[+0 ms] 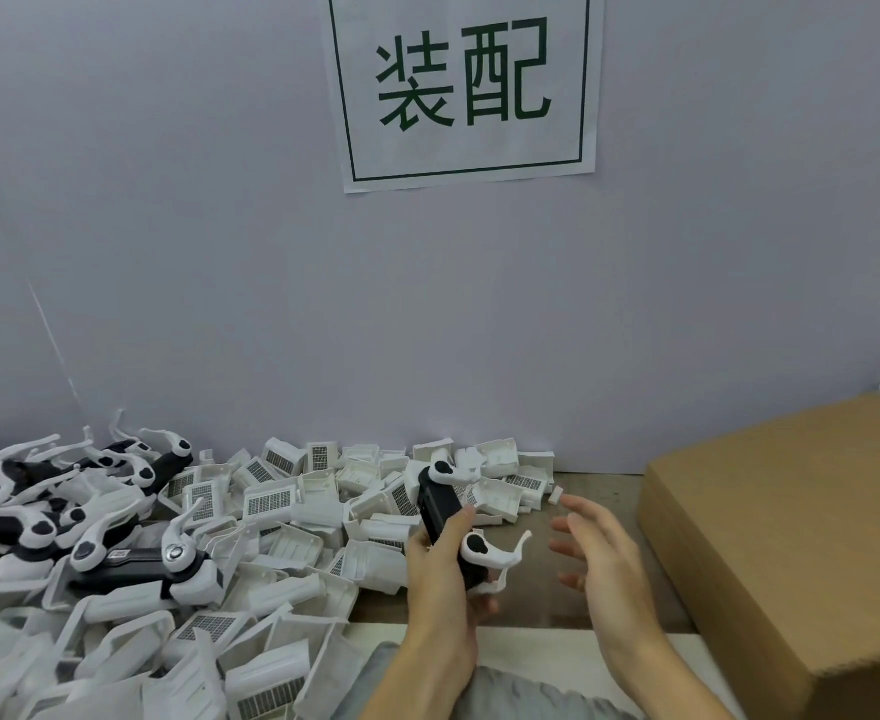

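The left grip (443, 571) curled round a black bar (435, 504) with white clips (485, 552) at both ends, held above the desk (609, 485) just in front of the white housings (292, 511). The right grip (599, 558) hung beside it, fingers spread, holding nothing, near the box (791, 537)

Pale grey wall (168, 252) fills the view, evenly lit. At twelve o'clock hangs a white paper sign (464, 85) with green characters, green frame. Brown bench (599, 491) below, cardboard box (791, 537) at four o'clock.
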Demonstrator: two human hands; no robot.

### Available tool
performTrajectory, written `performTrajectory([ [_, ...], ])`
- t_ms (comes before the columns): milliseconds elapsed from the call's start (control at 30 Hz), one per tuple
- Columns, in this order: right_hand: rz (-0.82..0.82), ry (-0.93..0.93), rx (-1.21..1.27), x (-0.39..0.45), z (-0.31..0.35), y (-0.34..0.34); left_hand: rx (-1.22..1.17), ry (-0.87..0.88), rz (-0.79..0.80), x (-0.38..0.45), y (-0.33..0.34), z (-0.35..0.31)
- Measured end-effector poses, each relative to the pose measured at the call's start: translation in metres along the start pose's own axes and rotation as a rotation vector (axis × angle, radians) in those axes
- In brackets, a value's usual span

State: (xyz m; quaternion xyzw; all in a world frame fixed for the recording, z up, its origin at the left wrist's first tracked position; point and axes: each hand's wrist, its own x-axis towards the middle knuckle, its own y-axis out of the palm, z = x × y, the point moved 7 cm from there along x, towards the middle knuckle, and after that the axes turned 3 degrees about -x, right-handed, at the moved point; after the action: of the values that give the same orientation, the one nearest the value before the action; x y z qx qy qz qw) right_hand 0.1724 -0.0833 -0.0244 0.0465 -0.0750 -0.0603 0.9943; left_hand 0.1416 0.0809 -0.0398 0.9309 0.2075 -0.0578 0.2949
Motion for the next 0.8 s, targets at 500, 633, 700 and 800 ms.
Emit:
performTrajectory([
  [500,0.391,0.084,-0.222,-0.017,-0.003,0.031,-0.225,-0.083,0.141,-0.003,0.009,-0.001],
  [633,0.471,0.062,-0.210,-0.025,0.003,0.036,-0.187,-0.079,0.082,-0.003,0.008,-0.002],
  [700,0.496,0.080,-0.224,-0.028,0.005,0.038,-0.151,-0.064,0.088,-0.004,0.007,-0.002],
  [800,0.547,0.111,-0.213,-0.032,0.006,0.042,-0.098,-0.056,0.127,-0.007,0.010,-0.003],
])
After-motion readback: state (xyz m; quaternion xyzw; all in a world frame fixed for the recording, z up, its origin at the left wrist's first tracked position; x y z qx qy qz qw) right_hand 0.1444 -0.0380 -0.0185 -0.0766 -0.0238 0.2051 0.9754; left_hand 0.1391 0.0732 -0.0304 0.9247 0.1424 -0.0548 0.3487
